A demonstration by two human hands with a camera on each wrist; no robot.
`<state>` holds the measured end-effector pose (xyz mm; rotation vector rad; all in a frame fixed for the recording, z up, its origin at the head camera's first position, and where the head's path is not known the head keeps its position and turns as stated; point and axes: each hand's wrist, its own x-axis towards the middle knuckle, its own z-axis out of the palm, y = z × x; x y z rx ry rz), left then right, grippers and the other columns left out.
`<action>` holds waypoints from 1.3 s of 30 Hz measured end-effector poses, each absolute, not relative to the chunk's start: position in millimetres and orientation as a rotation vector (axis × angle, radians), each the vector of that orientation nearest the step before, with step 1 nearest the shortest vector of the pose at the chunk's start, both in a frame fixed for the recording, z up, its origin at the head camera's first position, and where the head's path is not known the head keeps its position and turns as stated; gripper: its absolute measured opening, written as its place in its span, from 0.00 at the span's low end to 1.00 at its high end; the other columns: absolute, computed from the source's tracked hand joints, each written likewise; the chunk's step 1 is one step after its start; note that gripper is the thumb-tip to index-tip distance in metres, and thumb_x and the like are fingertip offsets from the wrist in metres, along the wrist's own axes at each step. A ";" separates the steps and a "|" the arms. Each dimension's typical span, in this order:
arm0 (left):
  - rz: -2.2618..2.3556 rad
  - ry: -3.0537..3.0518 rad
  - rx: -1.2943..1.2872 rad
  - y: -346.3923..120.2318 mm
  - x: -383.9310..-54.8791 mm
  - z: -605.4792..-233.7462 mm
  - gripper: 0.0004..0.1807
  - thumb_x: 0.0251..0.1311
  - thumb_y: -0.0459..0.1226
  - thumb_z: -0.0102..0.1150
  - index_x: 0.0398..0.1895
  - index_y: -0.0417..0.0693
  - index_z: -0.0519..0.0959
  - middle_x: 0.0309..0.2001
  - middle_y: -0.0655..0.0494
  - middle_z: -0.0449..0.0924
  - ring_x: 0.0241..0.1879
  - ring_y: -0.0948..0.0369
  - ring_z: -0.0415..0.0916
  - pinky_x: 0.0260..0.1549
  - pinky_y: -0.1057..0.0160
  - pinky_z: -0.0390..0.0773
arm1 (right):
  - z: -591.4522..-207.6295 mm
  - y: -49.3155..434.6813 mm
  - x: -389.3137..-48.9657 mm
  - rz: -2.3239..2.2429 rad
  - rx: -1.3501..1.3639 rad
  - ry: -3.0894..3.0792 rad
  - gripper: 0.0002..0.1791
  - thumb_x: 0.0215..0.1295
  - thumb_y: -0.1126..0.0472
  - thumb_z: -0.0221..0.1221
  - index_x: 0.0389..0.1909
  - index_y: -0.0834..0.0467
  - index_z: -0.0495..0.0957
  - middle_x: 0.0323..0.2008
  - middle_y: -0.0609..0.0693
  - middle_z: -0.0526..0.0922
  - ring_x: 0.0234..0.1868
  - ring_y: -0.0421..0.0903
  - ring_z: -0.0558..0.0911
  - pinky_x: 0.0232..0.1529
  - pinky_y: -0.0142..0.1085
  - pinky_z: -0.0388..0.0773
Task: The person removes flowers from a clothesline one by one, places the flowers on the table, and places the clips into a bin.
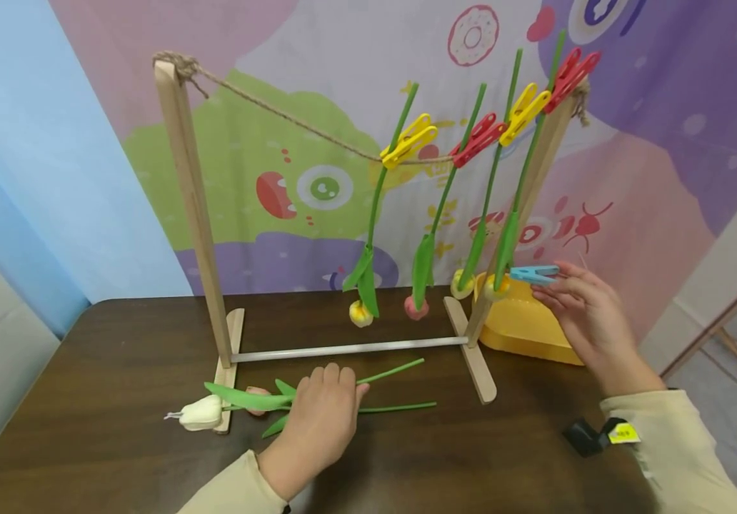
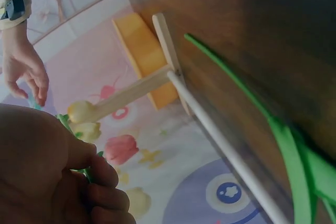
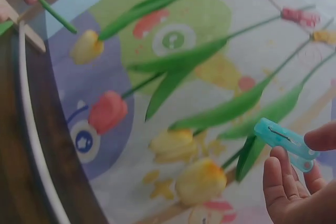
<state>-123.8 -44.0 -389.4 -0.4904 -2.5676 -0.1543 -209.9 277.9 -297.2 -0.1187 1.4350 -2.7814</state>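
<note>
In the head view my left hand (image 1: 323, 408) grips the green stem of a tulip low over the table; I cannot tell which of two tulips it belongs to. A white tulip head (image 1: 201, 412) and a partly hidden pinkish tulip head (image 1: 257, 400) show left of the hand. On the right, my right hand (image 1: 590, 318) pinches a light blue clothespin (image 1: 534, 274) between thumb and fingers. The clothespin (image 3: 284, 142) is beside the hanging yellow tulips (image 3: 201, 181). Yellow clothespins (image 1: 409, 141) and red clothespins (image 1: 479, 140) hold several tulips head-down on a rope (image 1: 291, 121).
Wooden posts (image 1: 190, 200) carry the rope, joined low down by a white rod (image 1: 349, 350). Behind the right post sits a yellow container (image 1: 529, 325) on the dark table (image 1: 131, 357). A patterned cloth (image 1: 356, 43) hangs behind.
</note>
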 end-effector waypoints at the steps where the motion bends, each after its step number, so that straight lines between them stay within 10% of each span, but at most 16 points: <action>1: -0.166 -2.588 -0.489 -43.7 -122.8 -390.3 0.19 0.60 0.45 0.57 0.17 0.46 0.65 0.17 0.55 0.62 0.18 0.58 0.63 0.16 0.64 0.59 | -299.7 280.3 -211.1 -2.784 -0.105 1.432 0.09 0.63 0.77 0.47 0.38 0.64 0.74 0.35 0.55 0.77 0.33 0.51 0.83 0.41 0.37 0.81; 21: -0.083 -2.697 -0.527 -33.2 -113.1 -412.5 0.18 0.61 0.46 0.55 0.19 0.47 0.66 0.18 0.56 0.62 0.19 0.59 0.63 0.17 0.65 0.60 | -358.9 320.9 -245.2 -2.600 0.265 1.529 0.15 0.65 0.71 0.46 0.50 0.58 0.56 0.31 0.49 0.77 0.31 0.44 0.83 0.39 0.31 0.80; 39: -0.122 -2.866 -0.529 -24.0 -114.8 -434.1 0.17 0.63 0.48 0.52 0.23 0.46 0.69 0.21 0.56 0.64 0.23 0.58 0.65 0.21 0.62 0.63 | -389.0 321.2 -278.6 -2.490 0.664 1.586 0.13 0.62 0.74 0.50 0.45 0.58 0.64 0.22 0.47 0.82 0.25 0.42 0.84 0.33 0.31 0.81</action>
